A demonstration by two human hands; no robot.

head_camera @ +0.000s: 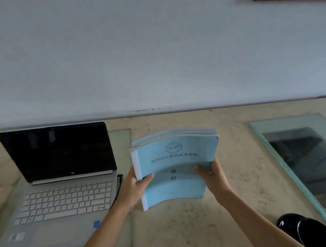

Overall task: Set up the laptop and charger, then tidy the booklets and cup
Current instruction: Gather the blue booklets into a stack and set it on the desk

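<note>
Near right, cropped by the frame edge: a glossy black object (308,230), possibly the cup, hard to tell. Mid-tabletop (189,231): left grip (134,188) and right grip (214,176) clamped on opposite side edges of the blue booklets (174,158), thumbs on the cover, stack bowed, likely for squaring the edges. Left: open laptop (65,194), dark cable (120,181) at its right side, seemingly plugged in.
</note>
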